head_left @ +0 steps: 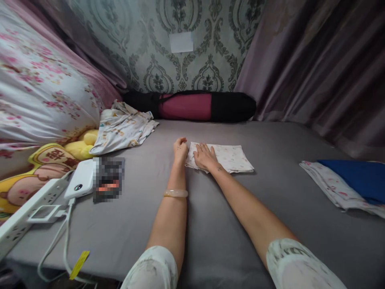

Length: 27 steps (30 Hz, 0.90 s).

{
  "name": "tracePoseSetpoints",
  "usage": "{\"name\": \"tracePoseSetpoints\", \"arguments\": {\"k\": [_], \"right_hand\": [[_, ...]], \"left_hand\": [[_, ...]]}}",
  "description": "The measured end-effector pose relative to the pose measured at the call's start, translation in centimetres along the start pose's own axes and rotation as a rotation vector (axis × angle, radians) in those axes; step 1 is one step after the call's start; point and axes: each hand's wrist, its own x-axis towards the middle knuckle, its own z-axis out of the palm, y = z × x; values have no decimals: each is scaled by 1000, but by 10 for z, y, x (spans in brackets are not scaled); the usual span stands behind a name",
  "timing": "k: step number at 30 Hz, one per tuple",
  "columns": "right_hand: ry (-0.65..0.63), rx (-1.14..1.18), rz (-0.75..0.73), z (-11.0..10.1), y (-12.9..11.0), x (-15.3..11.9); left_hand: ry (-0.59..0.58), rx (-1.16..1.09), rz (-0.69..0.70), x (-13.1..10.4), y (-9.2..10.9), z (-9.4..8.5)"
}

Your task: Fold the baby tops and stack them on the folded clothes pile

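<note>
A folded white cloth with a small print (pixel 233 157) lies flat on the grey sheet (pixel 210 224), in the middle of the head view. My right hand (pixel 206 155) rests palm down on its left part, fingers spread. At the cloth's left edge my left hand (pixel 180 149) is on its side with the fingers curled; whether anything is inside them is hidden. A pale bangle (pixel 176 193) circles my left forearm.
A black and pink rolled bag (pixel 185 106) lies along the wall. Crumpled cloth (pixel 123 128), yellow plush toys (pixel 54 160), a power bank (pixel 81 178) and a power strip (pixel 33 212) are left. Blue cloth (pixel 355 176) lies on printed cloth (pixel 326 186) at right.
</note>
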Motion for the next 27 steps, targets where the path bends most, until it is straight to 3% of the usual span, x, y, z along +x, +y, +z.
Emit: {"name": "tracePoseSetpoints", "arguments": {"k": [8, 17, 27], "right_hand": [[-19, 1, 26, -1, -3, 3], [-17, -53, -65, -3, -38, 14], [2, -54, -85, 1, -35, 11]], "left_hand": [[-5, -17, -27, -1, 2, 3], [15, 80, -26, -5, 11, -1], [-13, 113, 34, -8, 11, 4]]}}
